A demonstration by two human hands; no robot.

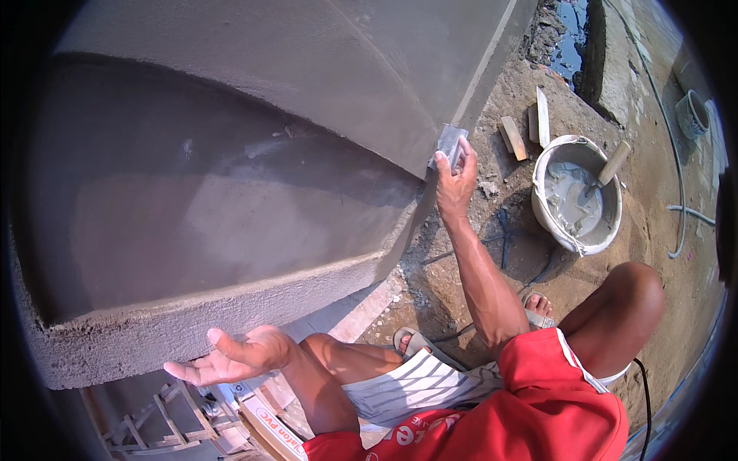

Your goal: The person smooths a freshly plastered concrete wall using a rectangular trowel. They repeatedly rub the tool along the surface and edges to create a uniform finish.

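Observation:
My right hand [457,177] grips a small flat grey scraper [450,144] against the plastered corner edge of a grey cement structure [384,69], where a recessed smooth panel [215,223] meets the upper face. My left hand [238,357] is open, palm turned up with fingers apart, just below the rough lower ledge [146,338] of that structure. To the right of my right hand, a bucket [550,219] of wet grey mix has a trowel [613,164] standing in it, its wooden handle leaning on the rim.
Wood offcuts [513,140] lie by the bucket on sandy ground. A second bucket [692,115], a hose [679,230] and a water-filled trench [569,34] are at right. A slatted wooden frame [181,430] is below the ledge. My sandalled feet and knees are in the lower view.

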